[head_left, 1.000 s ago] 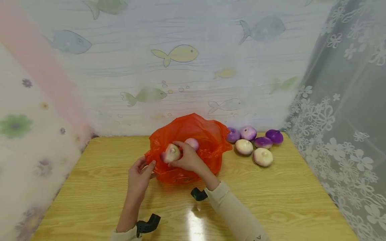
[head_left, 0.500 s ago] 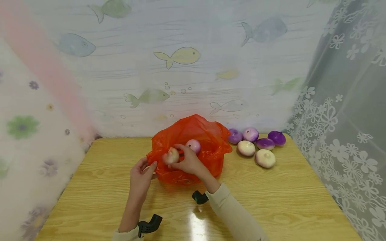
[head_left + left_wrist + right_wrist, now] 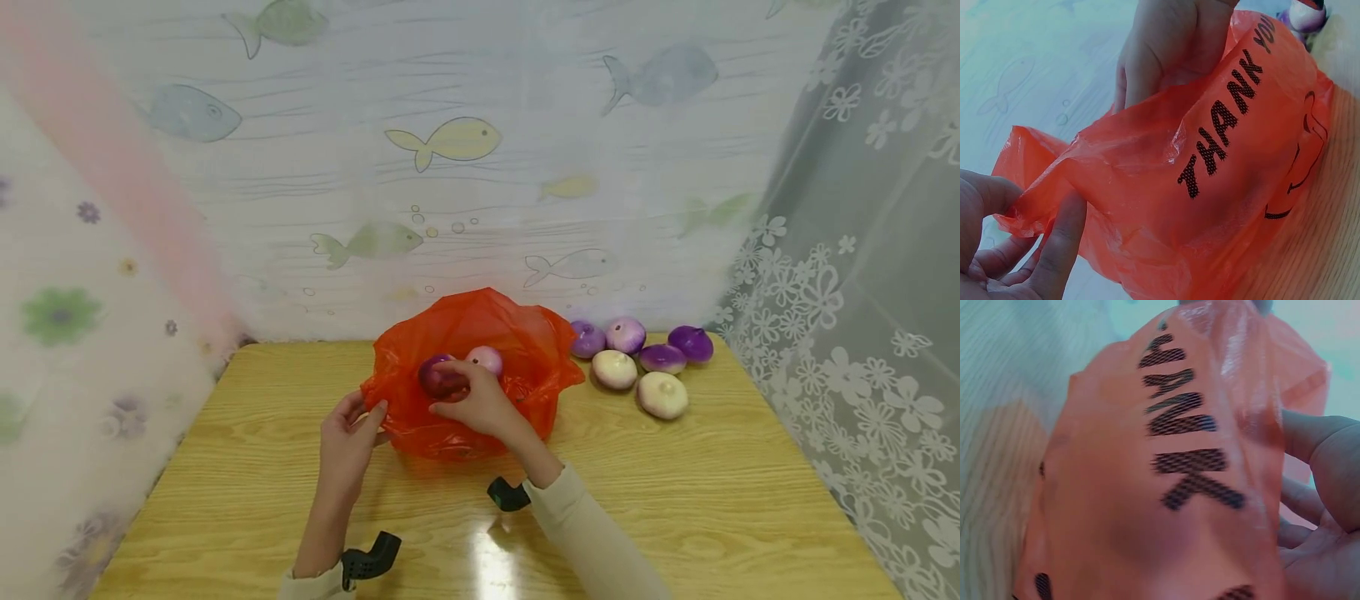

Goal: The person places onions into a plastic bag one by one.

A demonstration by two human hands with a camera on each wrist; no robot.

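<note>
My left hand point(image 3: 348, 437) pinches the left rim of a red plastic bag point(image 3: 480, 312) between thumb and fingers. The bag stands on the table with its mouth open; black "THANK YOU" lettering shows on its side point(image 3: 1147, 206) in the left wrist view. Inside lie a dark purple onion point(image 3: 432, 380) and a pale pink onion point(image 3: 486, 360). My right hand point(image 3: 483, 406) reaches into the mouth, thumb and fingers spread apart, fingertips overlapping the purple onion in the head view. The bag's wall hides part of that hand in both wrist views.
Several onions are grouped right of the bag, among them a deep purple one point(image 3: 691, 343) and a cream one point(image 3: 662, 395). A fish-patterned curtain point(image 3: 480, 200) hangs behind the wooden table point(image 3: 247, 475); a lace curtain point(image 3: 862, 333) is at the right.
The onion my right hand held pale side up has left its grip and now shows purple within the bag. That hand has shifted slightly right. The left hand keeps its hold.
</note>
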